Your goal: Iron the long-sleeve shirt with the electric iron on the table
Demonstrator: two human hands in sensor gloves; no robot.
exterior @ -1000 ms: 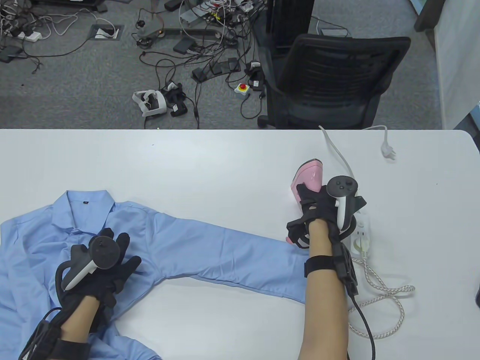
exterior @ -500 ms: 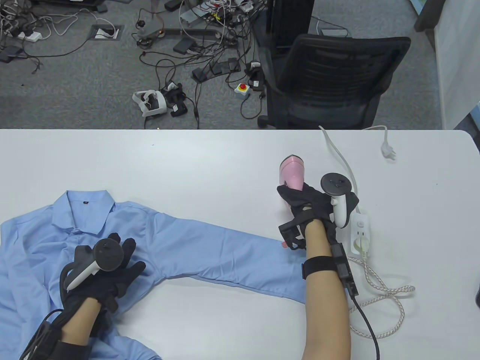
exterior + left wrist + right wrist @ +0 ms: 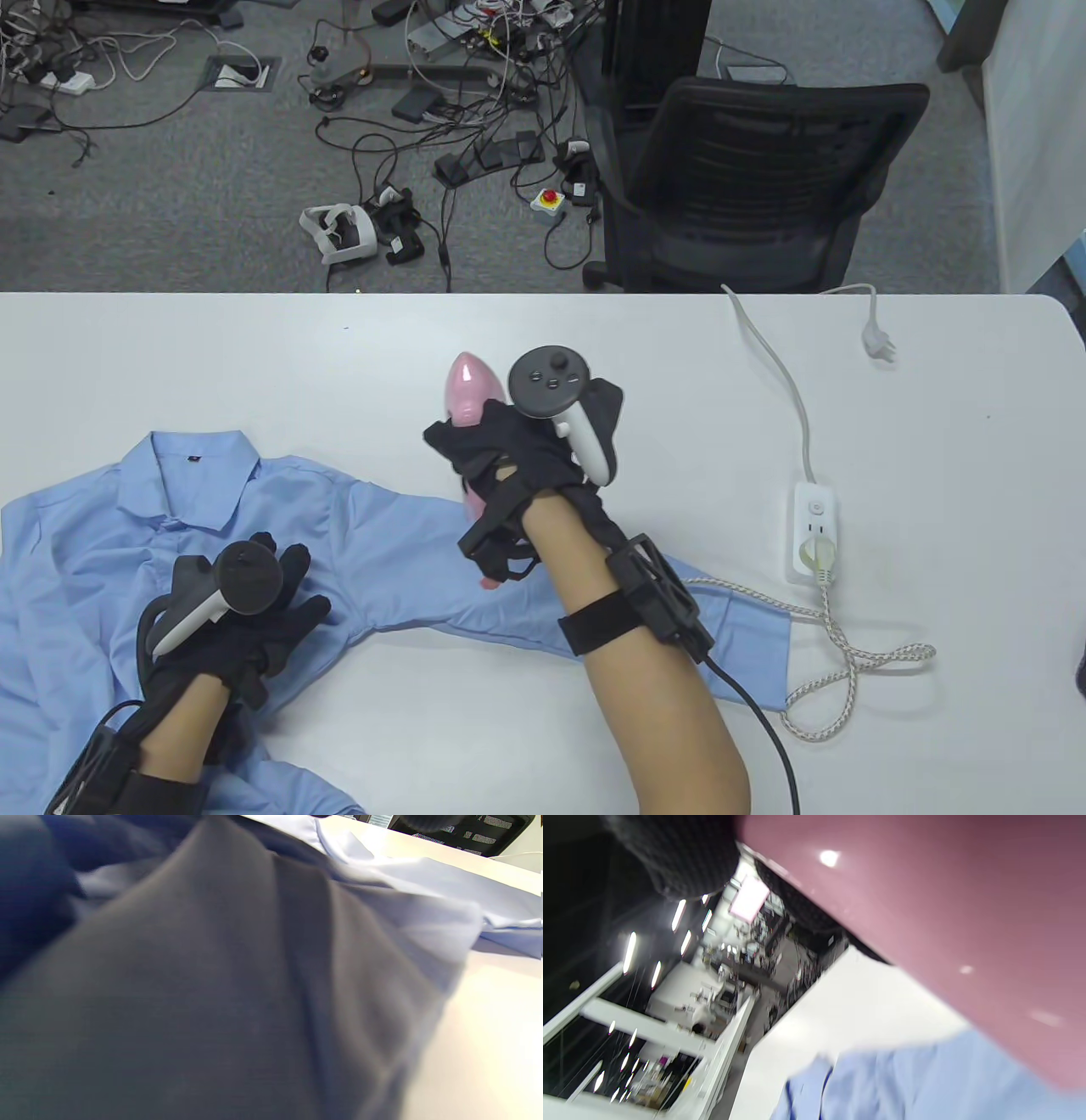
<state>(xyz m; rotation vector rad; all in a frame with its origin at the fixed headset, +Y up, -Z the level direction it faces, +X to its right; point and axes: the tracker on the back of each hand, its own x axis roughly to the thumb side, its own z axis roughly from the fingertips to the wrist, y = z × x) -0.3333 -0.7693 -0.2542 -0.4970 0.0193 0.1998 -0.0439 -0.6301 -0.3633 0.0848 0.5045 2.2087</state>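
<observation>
A light blue long-sleeve shirt (image 3: pixel 399 543) lies at the table's front left, one sleeve stretched out to the right. My left hand (image 3: pixel 254 598) rests flat on the shirt's chest below the collar, fingers spread. My right hand (image 3: pixel 501 458) grips the handle of a pink electric iron (image 3: pixel 469 390), nose pointing away from me, over the upper part of the sleeve. The iron's pink body (image 3: pixel 946 925) fills the right wrist view above the blue cloth (image 3: pixel 903 1086). The left wrist view is mostly dark, blurred shirt fabric (image 3: pixel 424 899).
A white power strip (image 3: pixel 816 531) lies on the table to the right, with the iron's braided cord (image 3: pixel 848 654) plugged in and looping over the sleeve cuff. Its own white cable and plug (image 3: pixel 878 340) run to the far edge. A black office chair (image 3: pixel 747 187) stands beyond the table.
My right hand has carried the iron left from beside the power strip to over the sleeve, turning its nose away from me. The left hand has stayed on the shirt.
</observation>
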